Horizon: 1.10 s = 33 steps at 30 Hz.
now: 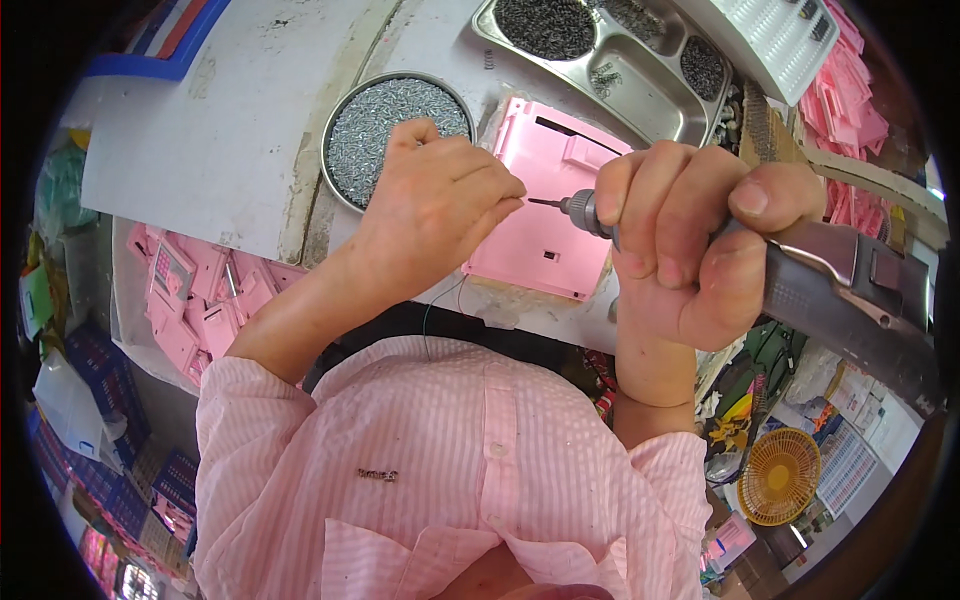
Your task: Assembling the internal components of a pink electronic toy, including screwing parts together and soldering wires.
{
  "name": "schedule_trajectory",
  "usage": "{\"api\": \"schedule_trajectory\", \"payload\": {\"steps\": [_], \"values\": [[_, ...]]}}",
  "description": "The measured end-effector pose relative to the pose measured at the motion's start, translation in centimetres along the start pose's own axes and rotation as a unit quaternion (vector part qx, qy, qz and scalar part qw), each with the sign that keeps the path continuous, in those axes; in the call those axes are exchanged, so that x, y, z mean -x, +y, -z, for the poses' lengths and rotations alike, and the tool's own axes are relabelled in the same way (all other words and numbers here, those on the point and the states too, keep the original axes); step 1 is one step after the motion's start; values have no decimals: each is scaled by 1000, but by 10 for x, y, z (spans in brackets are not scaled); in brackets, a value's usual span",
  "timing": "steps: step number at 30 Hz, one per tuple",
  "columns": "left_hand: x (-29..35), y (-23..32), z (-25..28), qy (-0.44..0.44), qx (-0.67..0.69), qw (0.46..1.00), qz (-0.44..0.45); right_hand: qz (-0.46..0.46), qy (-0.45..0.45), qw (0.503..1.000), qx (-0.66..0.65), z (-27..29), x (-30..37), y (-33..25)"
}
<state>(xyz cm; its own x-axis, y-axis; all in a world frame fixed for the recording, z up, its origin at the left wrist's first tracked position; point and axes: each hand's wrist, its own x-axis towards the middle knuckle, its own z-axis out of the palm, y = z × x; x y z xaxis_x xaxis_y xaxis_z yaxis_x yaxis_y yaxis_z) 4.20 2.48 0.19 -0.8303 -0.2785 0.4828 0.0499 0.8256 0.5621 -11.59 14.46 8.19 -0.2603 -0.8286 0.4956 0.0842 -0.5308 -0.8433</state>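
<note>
In my right hand (690, 235) is a dark grey electric screwdriver (850, 300), its thin bit pointing left. My left hand (440, 195) is closed in a pinch, thumb and forefinger at the bit's tip. Whatever sits between those fingertips is too small to make out. Beneath both hands lies a flat pink plastic housing (535, 245) with a dark slot along its upper part and a small square hole lower down. Beside my left hand stands a round metal dish (327, 160) full of small silvery screws (385, 115), partly covered by the hand.
A steel compartment tray (650, 95) at the far side holds dark springs (545, 28). On the left, a white bin (130, 310) contains pink plastic parts (205, 300). More pink parts (845, 100) are heaped far right. A yellow basket (778, 477) sits lower right.
</note>
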Motion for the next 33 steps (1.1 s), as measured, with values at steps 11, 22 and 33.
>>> {"api": "schedule_trajectory", "payload": {"steps": [11,22,33], "values": [[4,-7,9,-1,34,999,-11,-19,17,999,31,-20,-2,15],[13,-46,21,56,12,993,98,49,145,986,62,22,-41,81],[5,-39,6,55,8,997,44,23,143,978,148,5,-42,89]]}}
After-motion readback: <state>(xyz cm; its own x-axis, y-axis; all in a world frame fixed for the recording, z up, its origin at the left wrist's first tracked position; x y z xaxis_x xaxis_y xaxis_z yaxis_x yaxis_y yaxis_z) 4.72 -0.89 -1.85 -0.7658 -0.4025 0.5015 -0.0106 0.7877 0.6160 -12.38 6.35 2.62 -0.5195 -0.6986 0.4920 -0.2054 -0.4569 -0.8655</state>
